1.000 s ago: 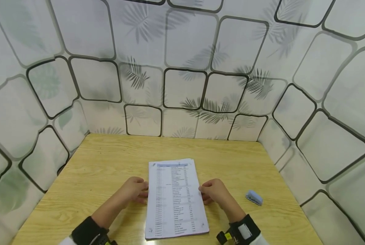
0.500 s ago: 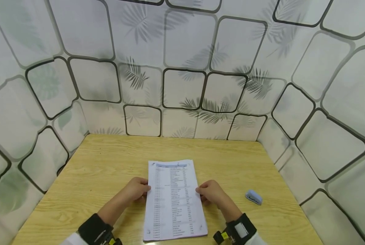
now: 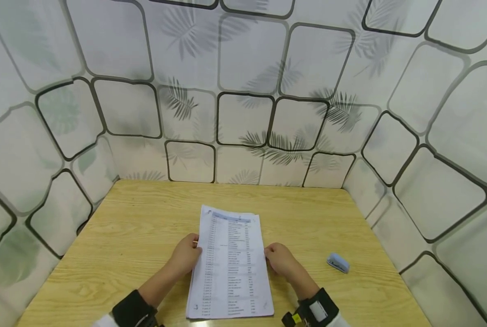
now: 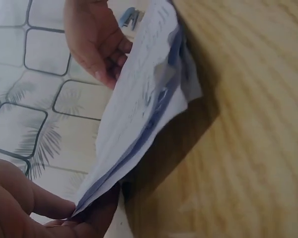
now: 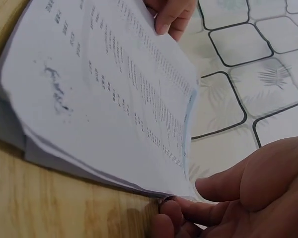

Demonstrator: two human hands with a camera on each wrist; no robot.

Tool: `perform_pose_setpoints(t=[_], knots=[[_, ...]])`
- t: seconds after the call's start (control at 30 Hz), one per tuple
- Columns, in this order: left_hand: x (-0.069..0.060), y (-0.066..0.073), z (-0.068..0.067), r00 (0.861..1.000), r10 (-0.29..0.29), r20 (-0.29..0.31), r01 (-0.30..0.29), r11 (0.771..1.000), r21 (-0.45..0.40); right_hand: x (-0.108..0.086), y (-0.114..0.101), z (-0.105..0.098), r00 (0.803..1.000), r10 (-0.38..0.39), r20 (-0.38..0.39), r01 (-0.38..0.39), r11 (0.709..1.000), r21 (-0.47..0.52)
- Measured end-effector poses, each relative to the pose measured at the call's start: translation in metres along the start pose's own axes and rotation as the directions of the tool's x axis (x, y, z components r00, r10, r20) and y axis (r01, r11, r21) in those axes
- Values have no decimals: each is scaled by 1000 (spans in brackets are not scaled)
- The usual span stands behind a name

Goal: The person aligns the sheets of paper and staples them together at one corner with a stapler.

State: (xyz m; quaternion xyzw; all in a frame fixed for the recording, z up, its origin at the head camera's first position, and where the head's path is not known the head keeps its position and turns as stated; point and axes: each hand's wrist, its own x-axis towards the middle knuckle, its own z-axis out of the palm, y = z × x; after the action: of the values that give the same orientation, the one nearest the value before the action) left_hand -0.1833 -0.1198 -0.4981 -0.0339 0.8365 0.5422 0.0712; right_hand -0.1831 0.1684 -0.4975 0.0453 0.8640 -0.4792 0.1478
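A stack of printed paper sheets (image 3: 231, 268) is held at the front middle of the wooden table. My left hand (image 3: 186, 254) pinches its left edge, thumb on top and fingers underneath. At the right edge is my right hand (image 3: 282, 260), its thumb above and curled fingers below the sheets. The left wrist view shows the stack (image 4: 134, 99) tilted, its near edge raised off the wood and the layers slightly fanned apart. In the right wrist view, the right hand (image 5: 248, 193) holds the paper edge between thumb and forefinger; its lower fingers are partly hidden.
A small light-blue stapler (image 3: 338, 263) lies on the table (image 3: 153, 204) to the right of the right hand. Patterned fabric walls (image 3: 243, 118) enclose the table at the back and both sides.
The left hand has moved slightly right and taken hold of the left edge. The stack's left side has risen and its upper-left corner has shifted up. The right hand stays by the right edge.
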Motion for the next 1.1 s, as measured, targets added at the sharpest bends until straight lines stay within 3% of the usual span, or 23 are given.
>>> perform_pose_setpoints(t=[0.2, 0.43, 0.67, 0.87, 1.1], knots=[[-5, -1, 5, 996, 70, -47, -74, 993, -88, -4, -2, 0, 1000, 1, -12, -1, 1000, 13], [-9, 3, 7, 995, 86, -48, -94, 976, -195, -2, -3, 5, 998, -56, -13, 56, 998, 16], [-10, 8, 6, 986, 110, -125, -138, 961, -239, 0, -8, 10, 990, -107, -95, 122, 979, 166], [-12, 23, -2, 965, 189, -183, -236, 929, -285, -7, -26, 7, 950, -200, -240, 255, 940, 227], [-28, 45, -12, 930, 297, -215, -355, 874, -331, -30, -46, 1, 873, -339, -349, 413, 896, 163]])
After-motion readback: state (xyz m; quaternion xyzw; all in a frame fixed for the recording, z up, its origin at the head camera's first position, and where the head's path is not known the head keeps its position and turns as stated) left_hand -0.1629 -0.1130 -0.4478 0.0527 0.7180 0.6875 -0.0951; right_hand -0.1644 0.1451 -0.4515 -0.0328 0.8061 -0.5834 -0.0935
